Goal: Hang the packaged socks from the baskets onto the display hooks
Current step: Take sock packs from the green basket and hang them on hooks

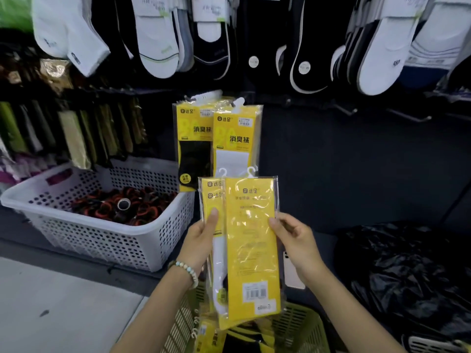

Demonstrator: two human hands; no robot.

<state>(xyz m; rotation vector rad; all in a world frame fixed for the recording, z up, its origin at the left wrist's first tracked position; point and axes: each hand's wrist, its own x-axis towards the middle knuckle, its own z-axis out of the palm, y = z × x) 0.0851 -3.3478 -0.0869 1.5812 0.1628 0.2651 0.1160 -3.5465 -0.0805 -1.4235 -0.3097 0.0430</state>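
I hold up a small stack of yellow sock packs [251, 240] with white hanger tabs on top. My left hand [201, 240] grips the stack's left edge, thumb on the front. My right hand [293, 240] pinches the front pack's right edge. Behind them, two bunches of the same yellow packs [216, 138] hang on display hooks, one with black socks, one with white. Below my arms a yellow-green basket [303, 327] holds more yellow packs [211, 335]. Bare hooks [410, 115] stick out of the dark panel at the right.
A white perforated basket [102, 235] with red-and-black rolled items stands at the left. Loose white and black socks [158, 36] hang across the top row. Slim packaged items [76, 138] hang at far left. A black plastic bag [407, 271] lies at the right.
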